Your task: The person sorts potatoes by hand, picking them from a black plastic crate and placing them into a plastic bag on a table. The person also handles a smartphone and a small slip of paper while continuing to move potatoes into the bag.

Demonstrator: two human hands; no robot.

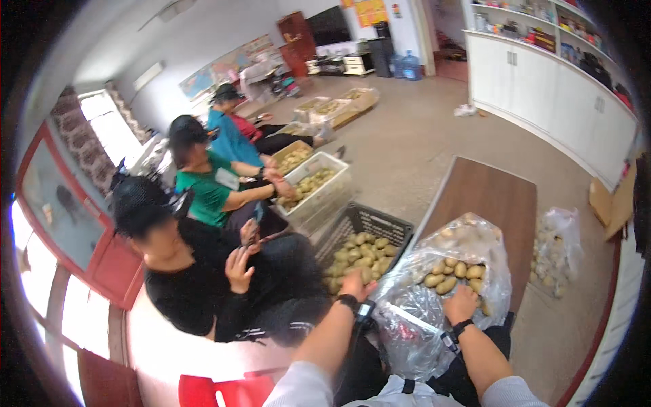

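My left hand (pixel 357 285), with a dark band on its wrist, reaches over the near edge of a dark plastic crate (pixel 390 220). Its fingers look stretched apart above the oval, tan-green kiwifruit (pixel 366 249) heaped inside. To the right, my right hand (pixel 461 304) is down in the mouth of a clear plastic bag (pixel 413 315), against more kiwifruit (pixel 447 277). The fingertips of that hand are hidden among the fruit and the plastic, so its grip does not show. The bag rests on the near end of a brown bench (pixel 485 193) and hangs toward my lap.
Beside me on the left sits a person in black (pixel 190 271), with others in green and blue further along. A white crate (pixel 319 190) and more crates of kiwifruit line the floor. Another filled bag (pixel 556 251) stands right of the bench; a red stool (pixel 224 392) is near left.
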